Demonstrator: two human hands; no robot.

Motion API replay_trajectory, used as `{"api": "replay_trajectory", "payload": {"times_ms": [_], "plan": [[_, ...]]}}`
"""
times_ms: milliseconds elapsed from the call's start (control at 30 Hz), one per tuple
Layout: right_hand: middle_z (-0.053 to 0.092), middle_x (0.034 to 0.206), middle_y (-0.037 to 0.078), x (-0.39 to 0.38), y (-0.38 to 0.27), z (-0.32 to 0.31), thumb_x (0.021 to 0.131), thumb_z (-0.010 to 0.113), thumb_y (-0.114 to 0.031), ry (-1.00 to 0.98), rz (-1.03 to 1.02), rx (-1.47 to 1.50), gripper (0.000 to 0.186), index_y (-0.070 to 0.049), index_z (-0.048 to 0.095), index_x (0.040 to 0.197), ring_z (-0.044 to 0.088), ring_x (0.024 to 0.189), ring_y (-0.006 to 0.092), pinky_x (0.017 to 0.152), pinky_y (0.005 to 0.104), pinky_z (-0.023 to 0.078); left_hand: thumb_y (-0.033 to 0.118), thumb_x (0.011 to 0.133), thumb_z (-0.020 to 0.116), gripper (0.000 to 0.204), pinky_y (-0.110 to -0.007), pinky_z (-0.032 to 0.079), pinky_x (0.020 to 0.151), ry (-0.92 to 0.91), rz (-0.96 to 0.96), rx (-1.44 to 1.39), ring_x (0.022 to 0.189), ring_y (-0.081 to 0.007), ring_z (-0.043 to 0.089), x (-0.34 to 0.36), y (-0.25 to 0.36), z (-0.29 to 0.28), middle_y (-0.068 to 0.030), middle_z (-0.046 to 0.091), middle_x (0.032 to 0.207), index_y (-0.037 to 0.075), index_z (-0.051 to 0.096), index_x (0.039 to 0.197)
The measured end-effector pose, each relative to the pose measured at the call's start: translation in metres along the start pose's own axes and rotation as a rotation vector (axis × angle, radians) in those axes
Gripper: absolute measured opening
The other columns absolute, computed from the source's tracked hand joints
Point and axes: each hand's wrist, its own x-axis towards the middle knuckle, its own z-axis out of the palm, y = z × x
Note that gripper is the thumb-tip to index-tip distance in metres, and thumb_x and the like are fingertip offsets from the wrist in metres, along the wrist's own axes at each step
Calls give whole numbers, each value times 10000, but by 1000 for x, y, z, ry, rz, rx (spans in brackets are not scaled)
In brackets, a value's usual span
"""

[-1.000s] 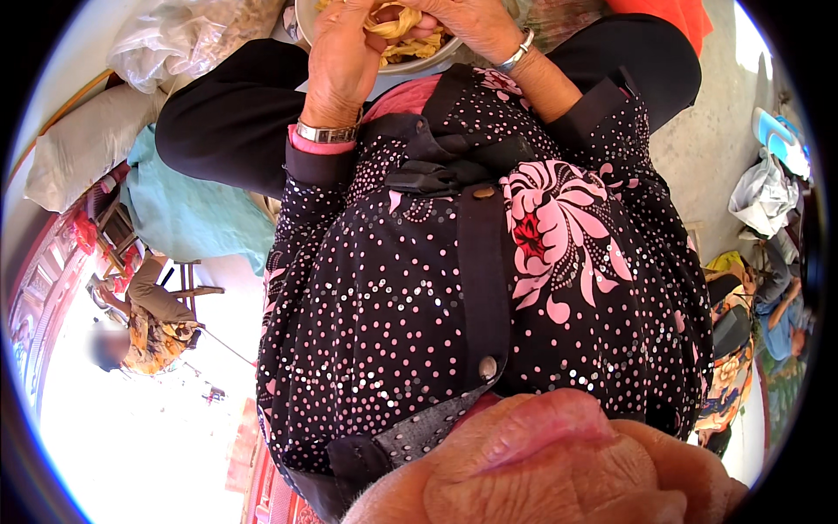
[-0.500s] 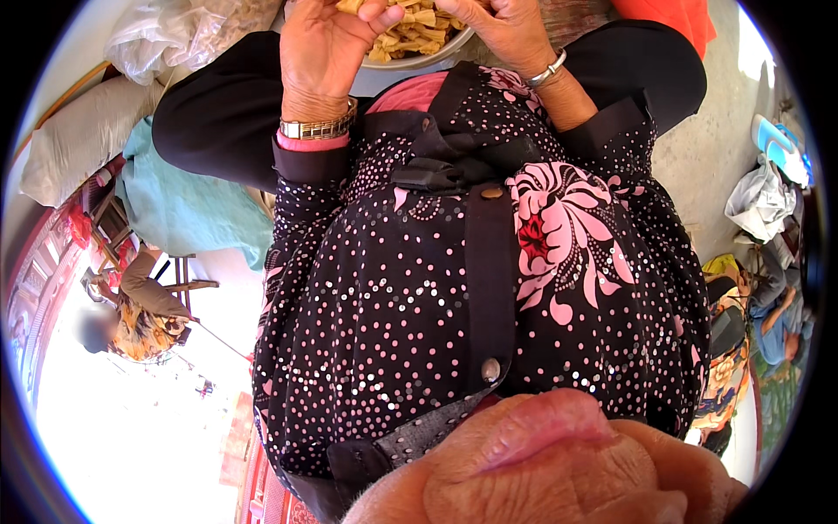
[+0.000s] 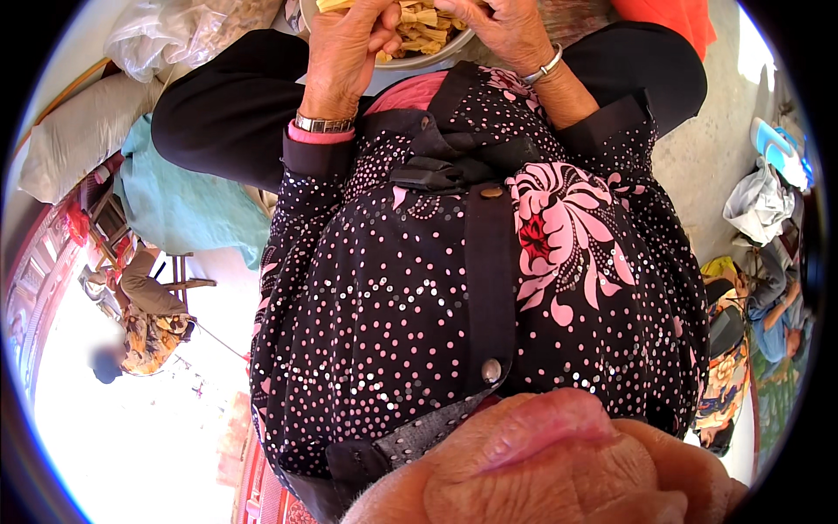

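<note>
At the top edge, my left hand [image 3: 349, 52] is over the rim of a pale metal bowl [image 3: 432, 60], its fingers curled in. A flat, pale yellow strip [image 3: 332, 5] sticks out beside those fingers and appears to be held in them. Folded yellow-tan strips [image 3: 428, 35] of some dry-looking material fill the bowl. My right hand [image 3: 511, 35], with a silver bangle at the wrist, is over the bowl's right side. Its thumb points toward my left hand; the picture's edge cuts off most of its other fingers, so any hold there is hidden.
Clear plastic bags [image 3: 188, 35] and a stuffed pale sack [image 3: 83, 140] lie left of my knee, near a teal cloth [image 3: 188, 196]. A seated person [image 3: 148, 319] is farther left. On the right are a white bag [image 3: 761, 201], a blue item [image 3: 777, 148] and another person [image 3: 772, 327].
My left hand has turned, moved slightly right and curled its fingers; it was more spread before. The right hand has barely shifted. The seated person on the left has moved a little.
</note>
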Motion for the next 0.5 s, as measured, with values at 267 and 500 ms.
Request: {"api": "replay_trajectory", "payload": {"times_ms": [267, 500], "plan": [[651, 774, 123, 2, -14, -6, 937, 744, -139, -55, 4, 38, 154, 10, 711, 952, 633, 657, 237, 602, 325, 480, 90, 1006, 627, 42, -231, 351, 478, 19, 103, -60, 517, -54, 381, -5, 8, -9, 44, 461, 670, 55, 636, 1028], [709, 824, 139, 4, -7, -7, 919, 755, -118, 10, -135, -35, 131, 10, 729, 914, 687, 696, 266, 613, 332, 510, 91, 1009, 612, 52, -235, 376, 492, -18, 167, -67, 526, -56, 386, -7, 8, -19, 46, 460, 681, 53, 632, 1040]]}}
